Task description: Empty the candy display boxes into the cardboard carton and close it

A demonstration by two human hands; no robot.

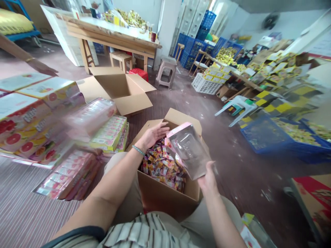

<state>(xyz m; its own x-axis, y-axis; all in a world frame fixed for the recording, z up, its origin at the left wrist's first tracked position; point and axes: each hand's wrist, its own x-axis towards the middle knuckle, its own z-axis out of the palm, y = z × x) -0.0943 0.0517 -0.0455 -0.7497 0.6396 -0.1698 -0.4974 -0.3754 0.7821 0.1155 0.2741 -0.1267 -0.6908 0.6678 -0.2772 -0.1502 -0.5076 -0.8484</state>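
Clear box (190, 150) over carton (167, 198) of packets (161, 167)

At twelve o'clock, between my knees, stands a carton (165, 196) with packets (161, 165) in it; my left hand (153, 134) is above its eleven-o'clock side, and my right hand (207, 182) holds a container (190, 153) over its one-o'clock side. Stacked boxes (38, 125) lie at ten, a second carton (133, 103) at eleven with a table (116, 39) behind it. Farther off, a stool (167, 65) stands at twelve, a crate (261, 141) at two.
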